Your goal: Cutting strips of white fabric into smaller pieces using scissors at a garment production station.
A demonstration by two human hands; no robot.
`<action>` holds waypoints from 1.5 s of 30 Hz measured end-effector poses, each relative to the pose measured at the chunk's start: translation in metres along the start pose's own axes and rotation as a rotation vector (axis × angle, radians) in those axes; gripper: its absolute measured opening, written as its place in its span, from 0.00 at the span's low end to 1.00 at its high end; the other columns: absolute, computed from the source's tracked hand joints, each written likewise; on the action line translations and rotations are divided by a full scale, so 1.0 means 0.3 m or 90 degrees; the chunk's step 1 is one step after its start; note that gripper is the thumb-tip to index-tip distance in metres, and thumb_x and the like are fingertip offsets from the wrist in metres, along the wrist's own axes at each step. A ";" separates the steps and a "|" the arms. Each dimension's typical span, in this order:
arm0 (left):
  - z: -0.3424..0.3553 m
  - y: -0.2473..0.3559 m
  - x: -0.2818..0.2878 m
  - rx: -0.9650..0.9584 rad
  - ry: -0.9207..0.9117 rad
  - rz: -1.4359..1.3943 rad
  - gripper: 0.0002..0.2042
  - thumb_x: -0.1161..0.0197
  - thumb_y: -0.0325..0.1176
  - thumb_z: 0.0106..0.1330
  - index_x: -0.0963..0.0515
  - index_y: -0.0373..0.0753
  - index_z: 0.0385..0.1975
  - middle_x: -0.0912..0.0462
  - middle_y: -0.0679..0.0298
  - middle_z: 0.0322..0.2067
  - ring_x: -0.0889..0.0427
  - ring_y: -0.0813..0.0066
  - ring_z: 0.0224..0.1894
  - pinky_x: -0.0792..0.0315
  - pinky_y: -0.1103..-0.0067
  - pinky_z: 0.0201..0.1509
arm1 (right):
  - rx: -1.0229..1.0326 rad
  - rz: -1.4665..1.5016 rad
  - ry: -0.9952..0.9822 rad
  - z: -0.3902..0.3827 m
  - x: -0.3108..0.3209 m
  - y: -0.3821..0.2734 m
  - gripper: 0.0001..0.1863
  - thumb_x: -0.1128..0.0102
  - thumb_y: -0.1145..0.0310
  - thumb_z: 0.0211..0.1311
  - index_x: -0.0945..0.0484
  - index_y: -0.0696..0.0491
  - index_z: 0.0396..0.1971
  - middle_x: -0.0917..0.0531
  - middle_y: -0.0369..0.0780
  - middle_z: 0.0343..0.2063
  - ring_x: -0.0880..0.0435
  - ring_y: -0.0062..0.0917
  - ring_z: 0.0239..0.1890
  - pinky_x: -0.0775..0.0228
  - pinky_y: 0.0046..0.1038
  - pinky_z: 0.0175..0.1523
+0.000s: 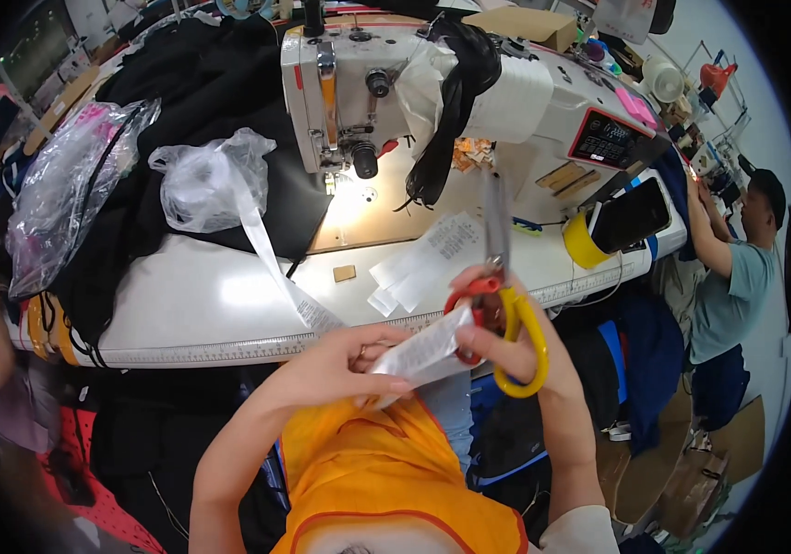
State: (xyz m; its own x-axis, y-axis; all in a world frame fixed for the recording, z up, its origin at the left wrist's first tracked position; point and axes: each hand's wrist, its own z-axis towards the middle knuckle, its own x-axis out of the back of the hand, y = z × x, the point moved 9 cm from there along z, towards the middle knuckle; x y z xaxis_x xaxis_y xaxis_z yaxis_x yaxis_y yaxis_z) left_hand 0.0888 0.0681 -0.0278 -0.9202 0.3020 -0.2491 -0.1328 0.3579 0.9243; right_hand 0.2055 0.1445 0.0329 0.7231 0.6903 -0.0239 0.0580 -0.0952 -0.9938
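My left hand grips the near end of a printed white label strip at the lap edge of the sewing table. My right hand holds scissors with red and yellow handles, blades pointing up, and its thumb rests on the strip's far end. More loose printed labels lie on the tabletop just beyond my hands. A white tape trails from a roll in a clear plastic bag toward the table's front edge.
A white sewing machine stands at the back. Black fabric and plastic packaging cover the left side. A phone sits by a yellow tape roll. A co-worker stands at right; another is at left.
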 end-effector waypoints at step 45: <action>0.137 -0.024 0.143 0.088 0.179 -0.010 0.06 0.42 0.28 0.62 0.26 0.30 0.31 0.18 0.59 0.26 0.20 0.80 0.22 0.25 0.88 0.24 | -0.158 -0.276 -0.073 -0.075 0.020 0.297 0.29 0.33 0.56 0.50 0.32 0.57 0.49 0.23 0.44 0.34 0.23 0.29 0.32 0.31 0.26 0.40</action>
State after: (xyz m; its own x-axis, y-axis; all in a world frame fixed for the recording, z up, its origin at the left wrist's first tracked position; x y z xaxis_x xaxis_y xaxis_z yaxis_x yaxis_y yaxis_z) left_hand 0.0655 0.1149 -0.0570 -0.9868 0.0468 -0.1551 -0.1135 0.4834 0.8680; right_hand 0.2305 0.1239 -0.0533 0.5170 0.7767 0.3598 0.5081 0.0599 -0.8592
